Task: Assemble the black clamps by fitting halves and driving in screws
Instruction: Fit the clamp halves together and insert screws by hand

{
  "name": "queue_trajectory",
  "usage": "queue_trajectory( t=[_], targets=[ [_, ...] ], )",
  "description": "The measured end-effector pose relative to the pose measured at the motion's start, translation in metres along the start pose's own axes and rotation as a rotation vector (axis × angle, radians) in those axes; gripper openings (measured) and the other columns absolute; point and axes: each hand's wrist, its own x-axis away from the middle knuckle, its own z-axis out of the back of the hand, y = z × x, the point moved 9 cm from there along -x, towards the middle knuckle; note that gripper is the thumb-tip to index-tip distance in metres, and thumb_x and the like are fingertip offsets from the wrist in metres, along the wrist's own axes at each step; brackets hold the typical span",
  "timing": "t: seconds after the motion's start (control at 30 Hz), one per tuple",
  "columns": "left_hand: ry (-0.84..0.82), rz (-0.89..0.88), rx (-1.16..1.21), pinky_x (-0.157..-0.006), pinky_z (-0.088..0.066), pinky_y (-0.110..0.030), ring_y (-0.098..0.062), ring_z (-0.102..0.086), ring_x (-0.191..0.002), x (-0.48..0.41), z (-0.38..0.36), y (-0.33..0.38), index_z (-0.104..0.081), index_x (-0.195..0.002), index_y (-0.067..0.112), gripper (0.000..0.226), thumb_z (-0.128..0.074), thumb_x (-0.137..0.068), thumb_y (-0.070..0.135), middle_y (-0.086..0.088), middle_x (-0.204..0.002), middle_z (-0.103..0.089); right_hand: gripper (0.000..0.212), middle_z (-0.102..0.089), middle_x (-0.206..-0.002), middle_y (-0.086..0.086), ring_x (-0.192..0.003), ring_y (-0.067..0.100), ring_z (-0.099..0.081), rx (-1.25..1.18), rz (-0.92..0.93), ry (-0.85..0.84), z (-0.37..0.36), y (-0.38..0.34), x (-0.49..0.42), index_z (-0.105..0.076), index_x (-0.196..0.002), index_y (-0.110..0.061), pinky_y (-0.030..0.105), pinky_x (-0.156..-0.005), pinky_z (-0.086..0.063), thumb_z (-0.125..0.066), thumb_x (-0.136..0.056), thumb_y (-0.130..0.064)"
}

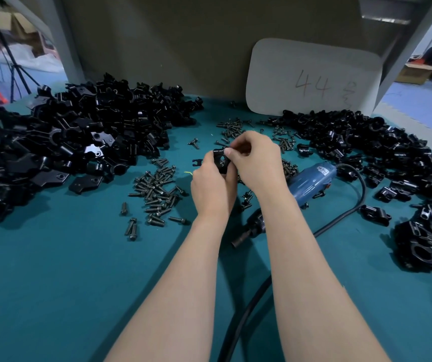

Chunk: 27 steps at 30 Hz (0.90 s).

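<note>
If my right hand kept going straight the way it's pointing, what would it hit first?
Probably the black clamp that the left hand grips: the right hand pinches it with curled fingers. Past that lies the far scatter of screws, though depth is unclear.

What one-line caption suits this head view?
A black clamp gripped by the left hand and right hand amid loose screws, blue power screwdriver alongside.
</note>
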Motion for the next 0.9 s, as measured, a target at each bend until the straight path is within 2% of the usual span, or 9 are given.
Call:
queue_trajectory(
  t=[0.17,0.27,0.37,0.53,0.6,0.7,0.77,0.83,0.9],
  targets=[
    [0.016,0.023,0.067,-0.062,-0.047,-0.033,-0.023,-0.060,-0.072,-0.001,0.001,-0.002,-0.059,-0.097,0.013,0.029,-0.051,-0.094,0.041,0.001,-0.081,-0.066,0.007,-0.057,-0.094,-0.006,-0.084,0.007,-0.052,0.002,-0.016,-0.043,-0.005,0.000,-0.003,-0.061,-0.099,-0.018,0.010,-0.068,-0.037,-0.058,-0.093,-0.015],
    [0.024,0.005,0.021,-0.065,-0.050,-0.037,-0.026,-0.060,-0.074,0.000,0.001,0.000,-0.059,-0.101,0.012,0.033,-0.051,-0.094,0.044,-0.002,-0.083,-0.066,0.009,-0.055,-0.104,0.000,-0.096,0.014,-0.052,0.020,-0.042,-0.072,-0.011,0.004,-0.002,-0.054,-0.105,-0.015,0.022,-0.080,-0.039,-0.051,-0.097,-0.019],
    [0.045,-0.012,-0.018,-0.067,-0.051,-0.038,-0.027,-0.061,-0.075,0.000,0.003,0.002,-0.059,-0.103,0.011,0.034,-0.051,-0.094,0.043,-0.002,-0.081,-0.064,0.011,-0.055,-0.112,0.005,-0.103,0.020,-0.051,0.075,-0.024,-0.094,-0.016,0.004,-0.002,-0.049,-0.105,-0.014,0.030,-0.086,-0.041,-0.046,-0.100,-0.024],
    [0.057,-0.039,-0.135,-0.061,-0.046,-0.036,-0.028,-0.059,-0.072,-0.003,0.004,0.001,-0.057,-0.102,0.010,0.021,-0.050,-0.095,0.029,0.001,-0.073,-0.055,0.009,-0.052,-0.107,0.004,-0.098,0.019,-0.048,0.124,0.022,-0.085,-0.022,0.002,-0.001,-0.043,-0.099,-0.015,0.026,-0.078,-0.033,-0.043,-0.100,-0.024],
    [0.059,-0.016,-0.080,-0.063,-0.047,-0.035,-0.025,-0.060,-0.073,-0.001,0.006,0.000,-0.058,-0.105,0.012,0.025,-0.051,-0.094,0.033,0.003,-0.074,-0.057,0.014,-0.052,-0.107,0.002,-0.099,0.017,-0.048,0.081,0.021,-0.100,-0.022,0.001,0.000,-0.049,-0.105,-0.013,0.024,-0.079,-0.033,-0.046,-0.100,-0.025],
    [0.029,0.122,0.201,-0.075,-0.053,-0.033,-0.021,-0.065,-0.084,-0.004,0.006,-0.010,-0.062,-0.105,0.014,0.025,-0.059,-0.092,0.034,0.002,-0.087,-0.066,0.020,-0.054,-0.105,-0.001,-0.091,0.011,-0.049,0.058,-0.020,-0.113,-0.011,0.003,0.000,-0.055,-0.111,-0.014,0.022,-0.079,-0.037,-0.052,-0.097,-0.027],
    [-0.015,0.305,0.565,-0.079,-0.056,-0.030,-0.022,-0.066,-0.086,-0.006,0.000,-0.022,-0.061,-0.099,0.010,0.014,-0.061,-0.093,0.022,-0.006,-0.095,-0.067,0.015,-0.055,-0.096,-0.003,-0.078,0.009,-0.050,0.164,-0.069,-0.174,-0.002,0.008,-0.001,-0.059,-0.104,-0.015,0.022,-0.071,-0.042,-0.058,-0.094,-0.025],
    [-0.080,0.470,0.988,-0.072,-0.058,-0.023,-0.021,-0.067,-0.079,-0.006,-0.010,-0.025,-0.056,-0.092,0.008,0.005,-0.059,-0.094,0.010,-0.015,-0.094,-0.064,0.014,-0.059,-0.096,0.000,-0.074,0.011,-0.053,0.331,-0.119,-0.381,-0.009,0.012,0.007,-0.062,-0.099,-0.017,0.023,-0.063,-0.041,-0.067,-0.088,-0.024],
    [-0.108,0.550,1.186,-0.067,-0.058,-0.020,-0.022,-0.068,-0.079,-0.006,-0.014,-0.028,-0.053,-0.092,0.006,0.006,-0.058,-0.094,0.006,-0.020,-0.094,-0.064,0.022,-0.060,-0.101,0.002,-0.085,0.018,-0.056,0.492,-0.116,-0.582,-0.027,0.013,0.020,-0.064,-0.105,-0.015,0.026,-0.071,-0.041,-0.070,-0.085,-0.023]
  ],
)
